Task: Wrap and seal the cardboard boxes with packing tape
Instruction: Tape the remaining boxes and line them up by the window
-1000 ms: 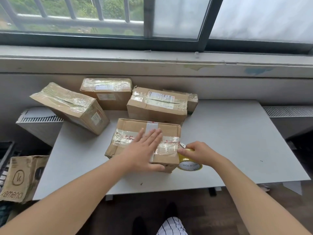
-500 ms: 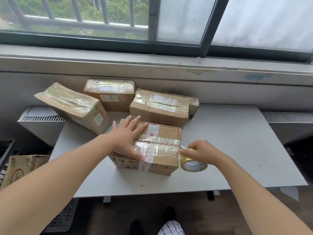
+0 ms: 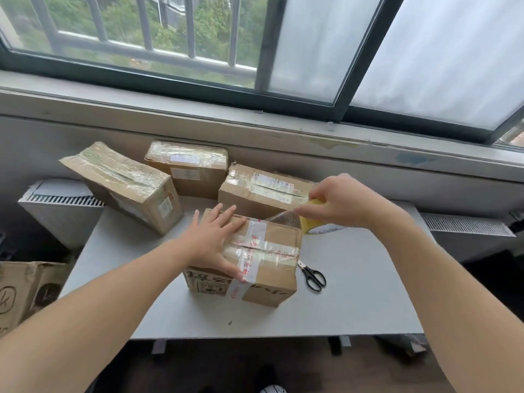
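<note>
On the counter [image 3: 368, 302], the left hand [image 3: 211, 242] presses the box [image 3: 279, 239] at its 9 o'clock side, grip wide and flat. Scissors [image 3: 313, 276] now show at 3 o'clock. The right hand [image 3: 337, 202], its grip holding the tape roll [image 3: 307, 222], has swung from there to 1 o'clock, drawing a clear strip [image 3: 283, 218] for another band.

Tape roll [image 3: 308, 222] is mostly hidden under the right hand [image 3: 337, 202]; only a yellow sliver and part of its white printed face show, print not legible. Left hand [image 3: 212, 239] covers the left part of the front box [image 3: 272, 270] top. Scissors [image 3: 313, 276]: blade tips hidden behind that box's corner. Shipping label [image 3: 269, 181] on the back box [image 3: 255, 199] is too small to read. Carton [image 3: 19, 293] on the floor is cut off by the left edge. Shoe [image 3: 272, 389] is cut off at the bottom edge.
</note>
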`<state>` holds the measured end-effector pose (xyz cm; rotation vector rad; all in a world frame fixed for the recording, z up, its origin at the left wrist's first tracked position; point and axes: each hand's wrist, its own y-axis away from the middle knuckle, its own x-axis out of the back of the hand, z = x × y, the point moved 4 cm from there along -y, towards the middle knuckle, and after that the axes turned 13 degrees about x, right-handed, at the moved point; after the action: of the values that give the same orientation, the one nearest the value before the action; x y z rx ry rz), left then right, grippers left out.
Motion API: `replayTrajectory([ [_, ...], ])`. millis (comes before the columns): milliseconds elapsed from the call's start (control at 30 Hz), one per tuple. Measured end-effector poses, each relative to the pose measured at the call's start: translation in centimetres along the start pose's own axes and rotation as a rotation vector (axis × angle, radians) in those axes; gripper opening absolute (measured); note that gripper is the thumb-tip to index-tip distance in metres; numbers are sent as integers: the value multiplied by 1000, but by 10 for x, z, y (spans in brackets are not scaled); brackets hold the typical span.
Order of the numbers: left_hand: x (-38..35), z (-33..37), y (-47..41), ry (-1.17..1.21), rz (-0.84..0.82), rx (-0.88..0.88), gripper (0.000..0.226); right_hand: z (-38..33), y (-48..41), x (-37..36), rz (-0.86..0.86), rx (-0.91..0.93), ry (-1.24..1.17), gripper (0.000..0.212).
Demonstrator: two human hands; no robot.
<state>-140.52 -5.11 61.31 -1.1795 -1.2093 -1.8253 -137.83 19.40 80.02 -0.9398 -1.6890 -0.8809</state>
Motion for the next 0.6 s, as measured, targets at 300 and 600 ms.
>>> replayTrajectory([
  [300,-16,-19,22,393,147,112,155,-2,-3,8,-17,16,31,53],
  [600,-40,-35,37,1006,99,304,119,-26,-27,27,16,81,35,55],
])
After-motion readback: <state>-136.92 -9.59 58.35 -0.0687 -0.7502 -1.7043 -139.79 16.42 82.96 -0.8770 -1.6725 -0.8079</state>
